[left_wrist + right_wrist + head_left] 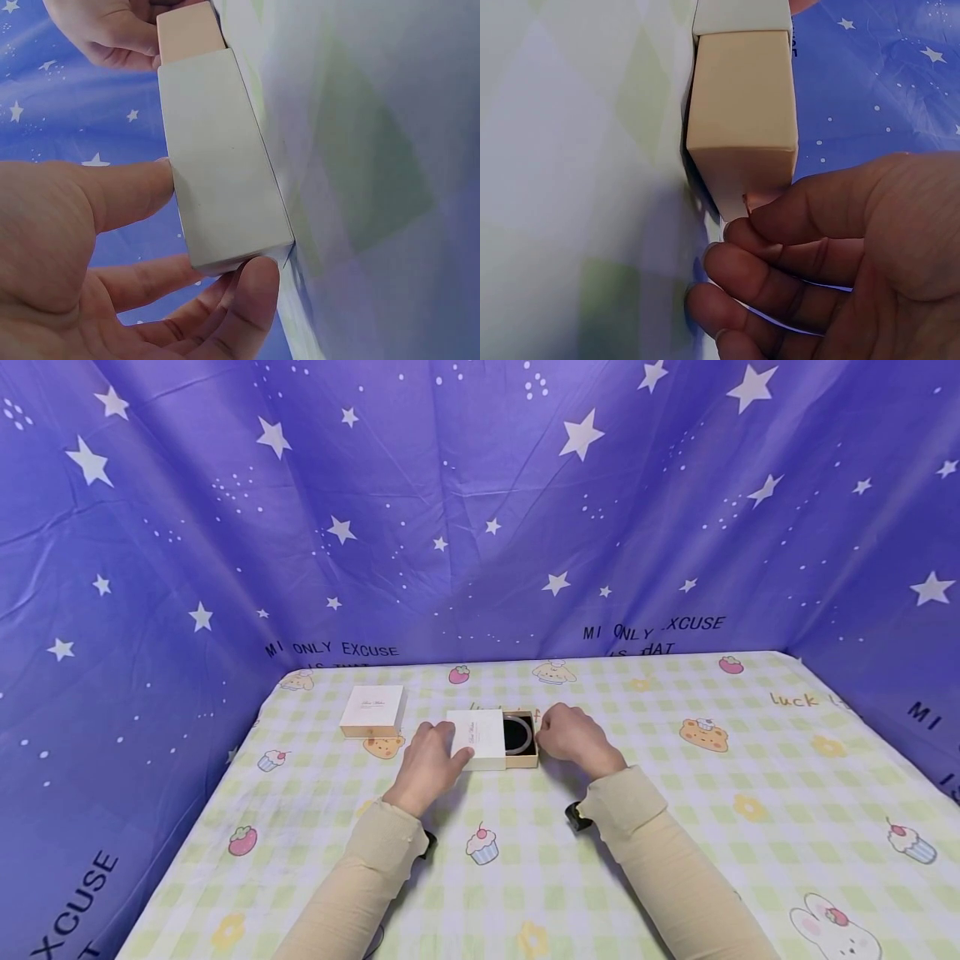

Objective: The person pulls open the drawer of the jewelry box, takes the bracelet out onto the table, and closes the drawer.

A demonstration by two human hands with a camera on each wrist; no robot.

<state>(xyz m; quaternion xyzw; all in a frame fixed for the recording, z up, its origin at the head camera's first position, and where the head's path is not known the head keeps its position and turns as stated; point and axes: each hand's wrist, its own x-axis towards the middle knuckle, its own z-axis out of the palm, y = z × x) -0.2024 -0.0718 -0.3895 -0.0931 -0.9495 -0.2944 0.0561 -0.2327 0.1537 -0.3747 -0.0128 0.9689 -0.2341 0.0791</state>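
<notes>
A white drawer-style gift box sleeve (487, 747) lies on the table with its tan drawer (522, 762) pulled partway out to the right. Inside the drawer, a silvery bangle (529, 737) rests on black lining. My left hand (429, 766) grips the sleeve at its left end; in the left wrist view the thumb presses its upper edge and fingers curl about the end. My right hand (576, 737) is at the drawer's outer end. There, in the right wrist view, thumb and finger pinch a small brown pull tab (746, 204).
A second white box (372, 708) with a tan front stands to the left, behind my left hand. A checked cloth (637, 877) with cartoon prints covers the table. Purple star-printed curtains (450, 485) enclose the back and sides.
</notes>
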